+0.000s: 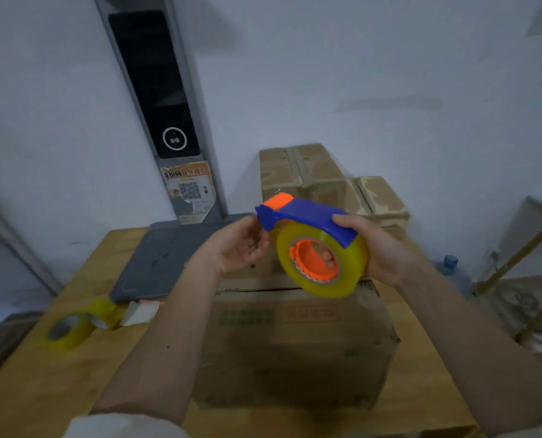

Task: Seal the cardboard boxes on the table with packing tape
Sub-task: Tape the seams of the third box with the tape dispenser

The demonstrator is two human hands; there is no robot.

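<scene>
Between the two raised hands hangs the tape dispenser (307,216) — blue frame, orange tab, a yellow tape roll (321,260) on its hub. Her right hand (386,248) grips it, thumb over the frame, fingers through the core. Left hand (241,245) sits loosely curled at the blade end; whether it pinches tape I cannot tell. Below the hands lies a cardboard box (295,343) — two taped boxes (320,175) beyond, spare rolls (80,324) left.

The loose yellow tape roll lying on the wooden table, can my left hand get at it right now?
Probably yes: the left hand holds nothing, and the loose yellow tape roll lies uncovered on its side of the wooden table.
</scene>
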